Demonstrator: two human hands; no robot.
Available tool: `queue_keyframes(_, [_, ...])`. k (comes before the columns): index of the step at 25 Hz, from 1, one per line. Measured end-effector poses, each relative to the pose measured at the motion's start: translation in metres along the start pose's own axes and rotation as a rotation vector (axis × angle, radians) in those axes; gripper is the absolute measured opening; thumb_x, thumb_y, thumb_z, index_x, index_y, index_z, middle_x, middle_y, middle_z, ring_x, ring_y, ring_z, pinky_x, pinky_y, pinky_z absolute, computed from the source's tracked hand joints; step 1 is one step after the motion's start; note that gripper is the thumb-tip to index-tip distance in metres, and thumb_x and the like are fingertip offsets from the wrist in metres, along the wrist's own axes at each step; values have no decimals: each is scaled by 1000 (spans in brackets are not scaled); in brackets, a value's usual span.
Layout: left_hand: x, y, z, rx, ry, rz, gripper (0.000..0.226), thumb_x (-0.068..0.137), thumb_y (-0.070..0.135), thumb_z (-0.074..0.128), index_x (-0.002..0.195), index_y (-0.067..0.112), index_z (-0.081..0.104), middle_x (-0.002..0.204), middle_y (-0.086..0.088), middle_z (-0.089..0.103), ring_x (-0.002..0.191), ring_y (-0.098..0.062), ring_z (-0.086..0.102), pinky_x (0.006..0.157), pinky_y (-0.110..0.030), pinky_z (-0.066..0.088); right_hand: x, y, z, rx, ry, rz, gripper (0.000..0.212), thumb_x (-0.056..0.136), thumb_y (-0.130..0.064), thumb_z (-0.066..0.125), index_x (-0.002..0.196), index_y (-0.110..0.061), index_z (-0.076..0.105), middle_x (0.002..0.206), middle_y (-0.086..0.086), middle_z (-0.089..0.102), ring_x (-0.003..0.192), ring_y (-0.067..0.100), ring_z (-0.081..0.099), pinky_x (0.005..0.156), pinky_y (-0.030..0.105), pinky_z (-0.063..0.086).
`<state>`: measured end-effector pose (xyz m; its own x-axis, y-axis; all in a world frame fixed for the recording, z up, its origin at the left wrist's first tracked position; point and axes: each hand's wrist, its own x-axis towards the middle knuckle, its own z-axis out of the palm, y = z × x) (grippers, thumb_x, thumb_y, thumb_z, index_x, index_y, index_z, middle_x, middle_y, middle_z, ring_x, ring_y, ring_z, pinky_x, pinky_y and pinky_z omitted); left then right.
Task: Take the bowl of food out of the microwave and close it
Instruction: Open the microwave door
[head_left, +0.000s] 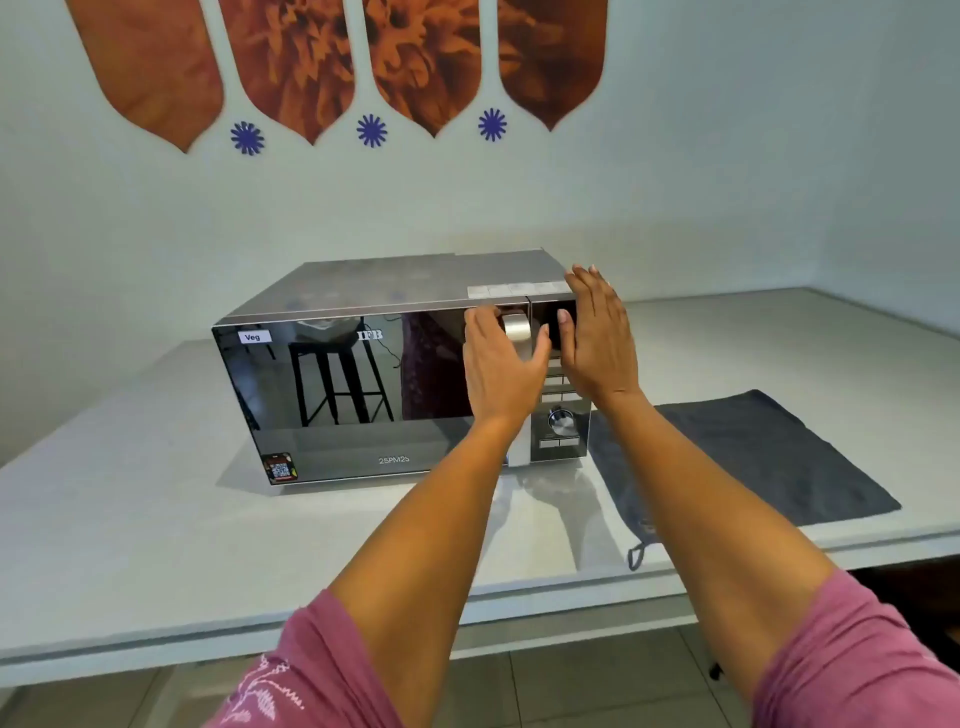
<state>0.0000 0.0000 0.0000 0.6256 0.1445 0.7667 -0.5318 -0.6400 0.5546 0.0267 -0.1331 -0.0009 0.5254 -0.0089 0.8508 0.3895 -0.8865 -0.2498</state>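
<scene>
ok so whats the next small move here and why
Probably pull the handle toward the person to swing the door open. The left hand is wrapped on it, the right hand braces the microwave, and the door looks shut, bowl unseen.

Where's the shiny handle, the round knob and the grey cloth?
door handle (517, 328): head view, on the bare silver part between the left hand's fingers.
round knob (560, 422): head view, on its face.
grey cloth (753, 457): head view, on its middle.

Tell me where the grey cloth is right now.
The grey cloth lies flat on the table, just right of the microwave.
</scene>
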Motion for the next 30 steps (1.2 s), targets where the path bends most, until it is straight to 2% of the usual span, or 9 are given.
queue_keyframes(3, [-9, 10, 7, -183, -39, -276, 48, 88, 41, 70, 116, 11, 44, 106, -5, 55, 90, -18, 56, 75, -28, 49, -5, 8, -1, 5, -43, 28, 49, 105, -25, 38, 151, -10, 34, 159, 10, 37, 151, 25, 26, 124, 36, 16])
queue_keyframes(6, [-12, 16, 16, -231, -60, -433, 60, 89, 44, 70, 132, 9, 48, 104, -1, 60, 99, -18, 62, 79, -24, 47, -11, 11, 0, 29, -65, 14, 48, 105, -23, 39, 151, -10, 36, 157, 11, 39, 151, 26, 28, 123, 36, 18])
queue_keyframes(8, [-6, 15, 23, -249, -28, -519, 64, 86, 48, 72, 132, 6, 54, 109, -4, 66, 105, -19, 63, 85, -24, 47, -11, 14, -1, 55, -50, 13, 47, 104, -22, 39, 150, -9, 38, 156, 11, 41, 150, 27, 29, 123, 37, 21])
queue_keyframes(11, [-2, 7, 36, -236, -3, -544, 53, 79, 54, 75, 100, 6, 66, 91, -9, 70, 86, -24, 68, 77, -38, 58, -13, 17, 4, 80, -37, 38, 45, 104, -20, 40, 147, -8, 41, 154, 11, 44, 149, 27, 31, 123, 39, 26])
queue_keyframes(13, [-1, 4, 38, -215, -5, -551, 50, 78, 56, 76, 89, 8, 65, 79, -5, 68, 73, -20, 65, 64, -35, 55, -13, 17, 6, 98, -17, 43, 44, 103, -19, 41, 146, -7, 44, 152, 12, 47, 148, 28, 34, 122, 39, 28])
queue_keyframes(16, [0, 5, 37, -175, -10, -573, 50, 77, 59, 75, 85, 10, 65, 74, 0, 66, 66, -15, 61, 55, -28, 46, -12, 18, 10, 125, 4, 46, 43, 103, -18, 42, 144, -7, 45, 150, 12, 48, 147, 28, 35, 121, 37, 28])
queue_keyframes(21, [2, 6, 38, -147, -9, -568, 50, 77, 58, 75, 81, 10, 64, 70, 1, 64, 60, -9, 57, 50, -25, 42, -11, 14, 16, 170, 50, 87, 41, 102, -17, 44, 142, -6, 47, 149, 12, 49, 146, 27, 36, 121, 33, 27])
queue_keyframes(27, [-6, 12, 38, -97, 48, -631, 45, 75, 58, 76, 73, 17, 58, 71, 0, 66, 69, -18, 66, 61, -35, 56, -10, 17, 19, 188, 67, 80, 39, 102, -16, 45, 139, -7, 49, 146, 12, 51, 144, 27, 38, 120, 33, 29])
queue_keyframes(30, [-10, 13, 30, -77, 27, -579, 46, 78, 61, 71, 71, 18, 58, 67, 4, 63, 64, -13, 64, 62, -34, 57, -10, 9, 20, 220, 73, 131, 37, 103, -20, 44, 137, -8, 51, 145, 12, 52, 144, 27, 37, 120, 36, 30])
